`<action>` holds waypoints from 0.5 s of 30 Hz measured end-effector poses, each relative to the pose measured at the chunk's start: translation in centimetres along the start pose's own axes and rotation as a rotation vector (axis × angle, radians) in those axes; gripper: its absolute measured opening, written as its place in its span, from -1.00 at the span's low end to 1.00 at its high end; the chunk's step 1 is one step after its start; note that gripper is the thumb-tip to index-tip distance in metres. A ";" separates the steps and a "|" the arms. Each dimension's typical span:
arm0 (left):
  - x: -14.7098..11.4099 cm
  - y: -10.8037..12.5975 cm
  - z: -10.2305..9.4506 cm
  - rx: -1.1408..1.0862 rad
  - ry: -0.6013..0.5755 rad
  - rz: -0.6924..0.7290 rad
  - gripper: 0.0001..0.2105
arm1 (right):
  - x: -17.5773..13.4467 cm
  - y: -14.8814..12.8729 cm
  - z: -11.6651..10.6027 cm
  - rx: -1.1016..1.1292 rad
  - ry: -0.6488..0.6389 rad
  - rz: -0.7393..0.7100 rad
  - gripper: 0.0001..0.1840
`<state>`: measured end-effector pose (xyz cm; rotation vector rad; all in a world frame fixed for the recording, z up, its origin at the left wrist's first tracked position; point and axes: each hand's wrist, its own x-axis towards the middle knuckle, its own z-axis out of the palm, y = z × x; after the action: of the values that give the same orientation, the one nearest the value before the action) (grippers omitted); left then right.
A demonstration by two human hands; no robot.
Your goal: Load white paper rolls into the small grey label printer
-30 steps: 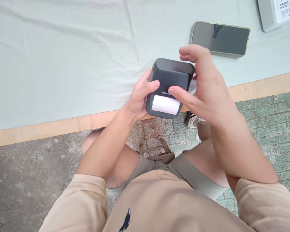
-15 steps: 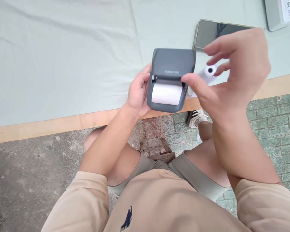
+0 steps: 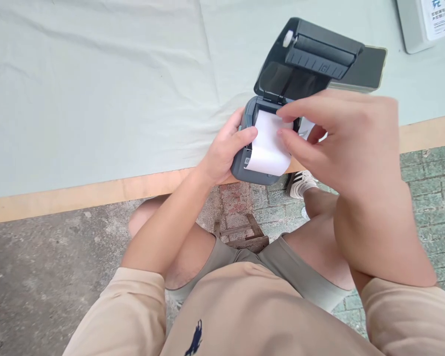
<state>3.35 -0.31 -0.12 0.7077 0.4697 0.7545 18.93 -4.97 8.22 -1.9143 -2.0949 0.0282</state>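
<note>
A dark grey portable thermal printer is gripped along its left side by my left hand, with the thumb on the rim near the paper. Its lid stands open, tipped back, showing the black roller inside. White paper fills the compartment and its end curves over the front edge. My right hand is over the right side, index finger and thumb apart at the paper; whether they touch it I cannot tell. Behind that hand, a white paper roll is mostly hidden.
A phone lies on the pale cloth, partly covered by the lid. A grey box with a printed label sits at the top right. The table's wooden edge runs before my knees; a wooden stool shows below.
The printer's lid has swung from shut to open, uncovering the paper inside. My right hand has moved left and down to the paper, and the printer has shifted slightly right.
</note>
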 end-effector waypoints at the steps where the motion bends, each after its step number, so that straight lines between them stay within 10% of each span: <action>1: 0.0 -0.1 0.0 0.021 -0.003 -0.001 -0.74 | -0.2 0.0 0.2 -0.055 -0.050 -0.015 -0.78; 7: -0.1 -0.4 0.1 0.126 -0.001 0.039 -0.72 | -0.2 -0.1 1.8 -0.256 -0.107 -0.051 -0.70; 15: 0.5 0.3 -0.1 -0.020 0.032 -0.017 -0.78 | -0.8 0.5 -2.7 0.273 -0.044 0.120 -0.65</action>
<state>3.47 0.23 -0.07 0.6734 0.4961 0.7548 20.12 -6.17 10.50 -1.8832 -1.8868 0.3656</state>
